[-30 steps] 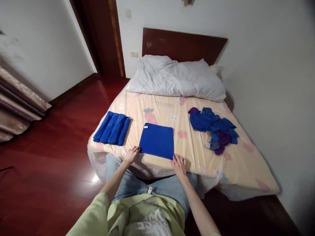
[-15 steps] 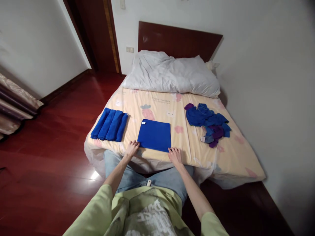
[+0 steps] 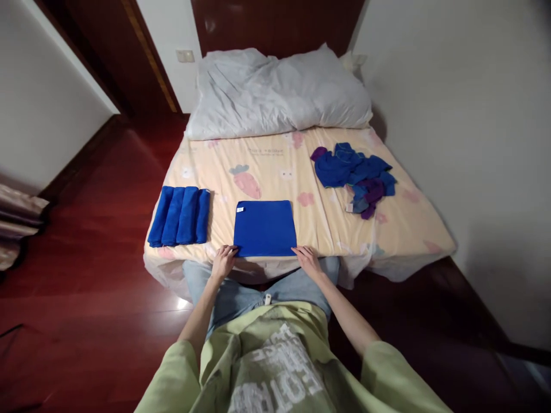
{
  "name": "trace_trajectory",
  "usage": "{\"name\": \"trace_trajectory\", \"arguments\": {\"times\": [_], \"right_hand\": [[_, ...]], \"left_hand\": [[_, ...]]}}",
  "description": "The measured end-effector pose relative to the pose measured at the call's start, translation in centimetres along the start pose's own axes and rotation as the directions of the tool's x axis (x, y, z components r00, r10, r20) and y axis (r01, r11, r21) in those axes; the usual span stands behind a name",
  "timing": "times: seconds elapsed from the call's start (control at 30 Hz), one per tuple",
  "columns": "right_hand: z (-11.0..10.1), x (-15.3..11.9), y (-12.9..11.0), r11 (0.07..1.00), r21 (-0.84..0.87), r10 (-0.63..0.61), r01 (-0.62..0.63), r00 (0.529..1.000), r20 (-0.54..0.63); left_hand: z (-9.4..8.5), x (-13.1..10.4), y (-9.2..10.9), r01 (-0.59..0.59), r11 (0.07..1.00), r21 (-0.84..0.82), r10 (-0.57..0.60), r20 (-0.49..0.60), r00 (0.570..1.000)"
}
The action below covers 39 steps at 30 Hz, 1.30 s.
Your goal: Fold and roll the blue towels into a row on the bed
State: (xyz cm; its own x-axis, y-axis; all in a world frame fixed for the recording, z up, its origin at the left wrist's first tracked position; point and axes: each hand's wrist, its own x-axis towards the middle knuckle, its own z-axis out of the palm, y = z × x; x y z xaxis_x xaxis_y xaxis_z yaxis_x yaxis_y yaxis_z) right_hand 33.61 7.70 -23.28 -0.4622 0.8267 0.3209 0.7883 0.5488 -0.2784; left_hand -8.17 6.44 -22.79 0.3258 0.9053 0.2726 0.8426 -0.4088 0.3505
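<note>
A blue towel [image 3: 265,228] lies flat near the foot of the bed, a white tag at its far left corner. At its near left corner, my left hand [image 3: 224,260] pinches the edge between thumb and fingers. My right hand [image 3: 307,259] has hold of the near right corner in the same way. To the left, several rolled blue towels [image 3: 179,215] lie side by side. A crumpled heap of blue and purple cloths [image 3: 355,172] rests on the right part of the bed.
The bed [image 3: 327,229] has a cream sheet with carrot prints. A bunched white quilt [image 3: 279,94] lies at its head, before a dark wooden headboard [image 3: 275,23]. A wall stands to the right; dark red floor [image 3: 99,246] and a curtain [image 3: 19,223] are at left.
The view has tilted down and turned slightly. The towel now lies squarer to me, its near edge level. Both hands are still at its near corners.
</note>
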Motion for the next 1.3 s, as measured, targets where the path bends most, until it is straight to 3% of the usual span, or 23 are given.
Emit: {"name": "trace_trajectory", "arguments": {"times": [0.13,0.23,0.53,0.73,1.03,1.3], "right_hand": [[0.5,-0.4,0.6,0.998,-0.006,-0.067,0.068,0.998,0.010],[0.4,-0.7,0.9,0.997,0.029,-0.072,0.071,0.997,0.037],[-0.3,0.5,0.0,0.914,0.334,0.229,-0.229,0.973,0.040],[0.6,1.2,0.8,0.811,0.488,0.328,-0.324,0.941,0.080],[2.1,2.6,1.9,0.491,0.700,0.579,-0.519,0.794,0.184],[1.4,4.7,1.3,0.438,0.705,0.663,-0.558,0.730,0.165]], "left_hand": [[-0.1,0.4,-1.5,-0.124,0.991,-0.047,0.125,0.023,0.992],[-0.4,0.6,-2.5,-0.134,0.989,-0.070,0.137,0.052,0.989],[-0.4,1.4,-1.9,0.126,0.957,-0.262,-0.106,0.092,0.990],[-0.3,2.2,-2.2,0.212,0.910,-0.356,-0.192,0.092,0.977],[0.9,3.1,-2.4,0.375,0.835,-0.403,-0.382,0.066,0.922],[1.1,4.7,-2.3,0.460,0.812,-0.359,-0.456,0.102,0.884]]}}
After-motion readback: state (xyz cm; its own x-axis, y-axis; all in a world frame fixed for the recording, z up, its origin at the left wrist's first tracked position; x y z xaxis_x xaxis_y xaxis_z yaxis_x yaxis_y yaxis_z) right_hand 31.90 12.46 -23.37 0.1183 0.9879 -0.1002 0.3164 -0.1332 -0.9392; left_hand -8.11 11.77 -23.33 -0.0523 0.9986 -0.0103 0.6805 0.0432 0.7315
